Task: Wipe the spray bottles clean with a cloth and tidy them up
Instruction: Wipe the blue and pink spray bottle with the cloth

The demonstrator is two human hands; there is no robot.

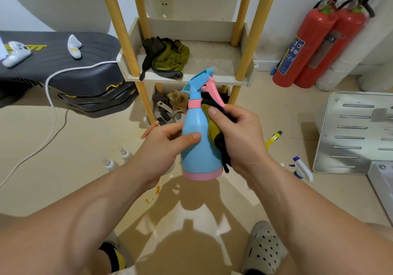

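I hold a blue spray bottle (194, 145) with a pink base, collar and trigger upright above the floor. My left hand (163, 147) grips its body from the left, thumb across the front. My right hand (238, 134) presses a green-and-black cloth (214, 130) against the bottle's right side, thumb on top of the cloth. Two small clear bottles (125, 153) (109, 164) stand on the floor to the left. A white and blue spray head (302, 168) lies on the floor to the right, and a yellow-handled item (273, 138) lies near it.
A wooden-post shelf unit (212, 79) stands ahead, with more cloths (168, 58) on its tray and clutter below. Two red fire extinguishers (314, 47) lean at the right wall. A metal panel (353, 134) lies right; a dark padded machine (74, 66) with a white cable sits left.
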